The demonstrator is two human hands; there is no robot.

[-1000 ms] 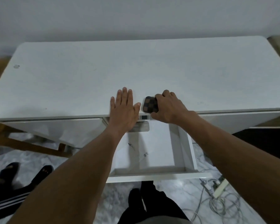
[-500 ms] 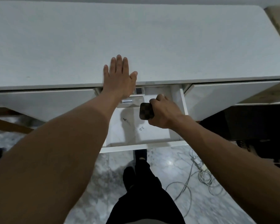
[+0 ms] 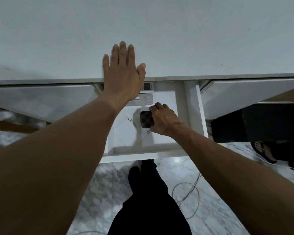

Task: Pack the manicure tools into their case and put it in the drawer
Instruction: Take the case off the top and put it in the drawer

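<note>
While left hand [image 3: 124, 77] lies spread flat on desk [image 3: 193, 39], right hand [image 3: 163, 120] fingers grip one case [image 3: 146, 119] inside drawer [image 3: 196, 116].

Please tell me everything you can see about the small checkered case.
The case is small, dark and roughly square with rounded corners, covered in a brown-and-black checkered pattern that looks like leather or vinyl. It appears closed. The right hand grips its right side, holding it inside the open white drawer; whether it touches the bottom is unclear.
</note>
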